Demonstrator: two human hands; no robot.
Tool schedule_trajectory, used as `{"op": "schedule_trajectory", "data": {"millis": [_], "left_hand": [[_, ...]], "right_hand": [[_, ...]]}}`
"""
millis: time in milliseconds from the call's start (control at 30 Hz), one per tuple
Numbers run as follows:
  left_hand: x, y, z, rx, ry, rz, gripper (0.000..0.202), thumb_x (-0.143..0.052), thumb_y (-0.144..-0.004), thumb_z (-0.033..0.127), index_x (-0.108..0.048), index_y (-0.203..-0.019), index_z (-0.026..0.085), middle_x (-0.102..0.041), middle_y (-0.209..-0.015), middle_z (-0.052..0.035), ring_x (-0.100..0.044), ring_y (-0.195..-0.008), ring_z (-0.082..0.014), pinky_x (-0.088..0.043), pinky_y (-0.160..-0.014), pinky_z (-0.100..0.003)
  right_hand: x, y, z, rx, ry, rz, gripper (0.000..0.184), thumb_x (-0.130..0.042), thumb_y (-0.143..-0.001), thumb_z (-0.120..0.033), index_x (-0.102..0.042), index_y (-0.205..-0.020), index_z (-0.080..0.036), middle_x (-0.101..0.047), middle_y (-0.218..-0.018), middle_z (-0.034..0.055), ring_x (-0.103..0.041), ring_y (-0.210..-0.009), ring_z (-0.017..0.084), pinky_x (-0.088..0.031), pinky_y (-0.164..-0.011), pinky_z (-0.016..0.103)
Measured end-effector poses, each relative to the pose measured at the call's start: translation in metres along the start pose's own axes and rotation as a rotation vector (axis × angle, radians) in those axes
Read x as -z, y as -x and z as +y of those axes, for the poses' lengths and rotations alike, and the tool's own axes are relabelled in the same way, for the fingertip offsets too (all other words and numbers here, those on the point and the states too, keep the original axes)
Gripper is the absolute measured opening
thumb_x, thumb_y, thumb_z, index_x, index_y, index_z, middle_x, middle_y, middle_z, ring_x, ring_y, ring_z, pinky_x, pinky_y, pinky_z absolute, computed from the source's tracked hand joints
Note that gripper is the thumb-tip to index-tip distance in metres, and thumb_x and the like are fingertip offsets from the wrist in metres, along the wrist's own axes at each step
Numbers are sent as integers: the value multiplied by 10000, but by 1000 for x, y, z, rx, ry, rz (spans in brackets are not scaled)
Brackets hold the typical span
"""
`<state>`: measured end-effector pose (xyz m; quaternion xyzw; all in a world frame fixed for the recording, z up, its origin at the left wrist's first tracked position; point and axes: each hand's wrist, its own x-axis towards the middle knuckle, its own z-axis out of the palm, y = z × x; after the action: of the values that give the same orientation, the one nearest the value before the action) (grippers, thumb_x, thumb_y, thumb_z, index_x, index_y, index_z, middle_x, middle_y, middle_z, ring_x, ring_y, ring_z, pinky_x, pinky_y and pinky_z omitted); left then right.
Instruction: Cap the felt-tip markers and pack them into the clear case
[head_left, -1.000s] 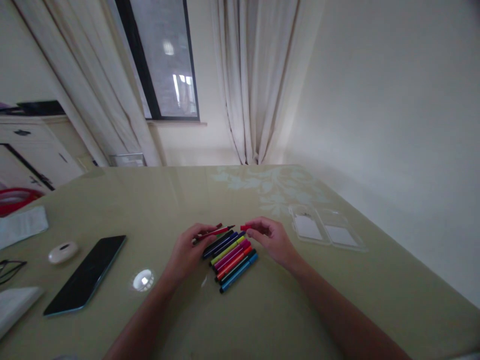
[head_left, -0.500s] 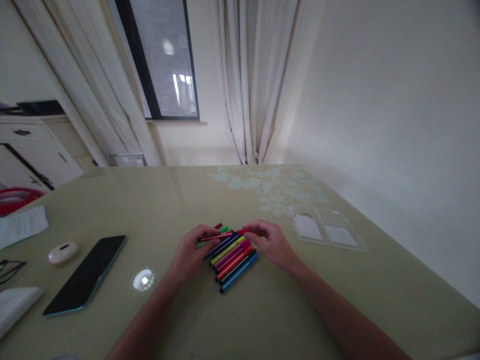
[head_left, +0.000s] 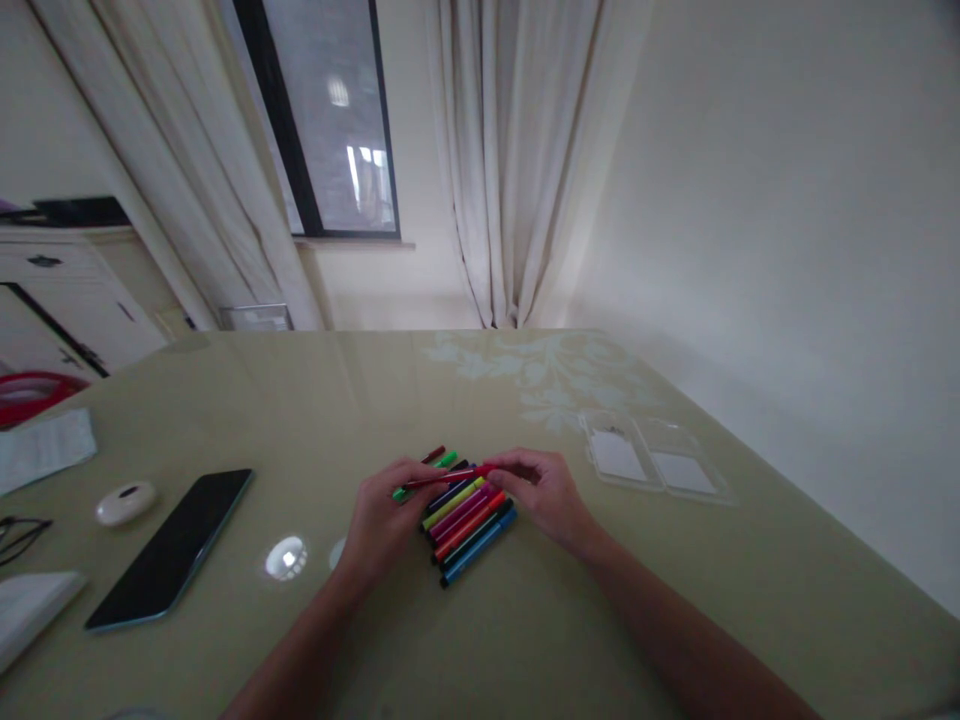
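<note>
A red marker pen (head_left: 456,476) is held level between my two hands, above a row of other markers. My left hand (head_left: 386,505) pinches its barrel from the left. Thumb and fingers of my right hand (head_left: 538,492) close on its red cap end. Beneath, several markers lie side by side at a slant: a yellow-green marker (head_left: 454,504), an orange-red marker (head_left: 470,525) and a blue marker (head_left: 478,548) nearest me. A green marker (head_left: 445,460) and a dark red one lie at the far side, partly hidden by my left hand.
An open clear plastic case (head_left: 652,460) with white cards lies to the right, near the wall. On the left are a black phone (head_left: 172,550), a white oval case (head_left: 126,503), a white paper (head_left: 49,448) and a dark cable (head_left: 22,540).
The red marker's cap and barrel now look joined in one line. My left hand has shifted slightly down; my right hand stays on the cap end.
</note>
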<state>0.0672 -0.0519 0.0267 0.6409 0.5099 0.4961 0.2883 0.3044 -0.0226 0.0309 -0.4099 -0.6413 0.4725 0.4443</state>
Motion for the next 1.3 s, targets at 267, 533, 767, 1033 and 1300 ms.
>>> {"op": "schedule_trajectory", "data": {"millis": [267,533,767,1033,1300], "left_hand": [[2,-4,-1,-30,-73,-37,180,-708,-866,407,-795,-931,263,-776,-920,-40,-729,-871,-232,-581,-802,-341],[32,-21,-41,151,-373,168,277,-581,-902,435,-712,-992,208,-778,-999,-76,-722,-956,-259,-546,-868,-379],[24,-21,-54,178,-556,32,315,-501,-976,444,-705,-1060,219,-764,-1048,-75,-699,-940,-248,-522,-852,-374],[4,-16,-51,16,-659,-66,378,-350,-1059,380,-683,-1169,238,-721,-1215,-82,-626,-1162,-278,-441,-1030,-480],[-15,3,-25,-245,-735,-105,450,-386,-1061,457,-583,-1404,243,-635,-1441,-95,-571,-1312,-273,-353,-1149,-504]], "right_hand": [[-4,0,2,19,66,-24,239,-735,-894,-424,-800,-1014,-227,-804,-924,59,-755,-844,227,-608,-785,353],[12,-5,3,200,475,-188,707,-831,-811,-501,-605,-1431,-247,-642,-1398,142,-603,-1268,299,-470,-1090,466],[-6,4,7,338,774,-464,1008,-778,-768,-705,-381,-1605,-306,-351,-1669,127,-329,-1518,345,-212,-1251,505],[-28,2,18,378,949,-477,850,-410,-988,-737,-224,-1659,-250,-317,-1691,90,-279,-1553,257,-170,-1268,456],[27,-20,36,212,1098,275,596,-368,-1071,-455,-389,-1587,-158,-460,-1601,165,-411,-1479,281,-282,-1197,453]]}}
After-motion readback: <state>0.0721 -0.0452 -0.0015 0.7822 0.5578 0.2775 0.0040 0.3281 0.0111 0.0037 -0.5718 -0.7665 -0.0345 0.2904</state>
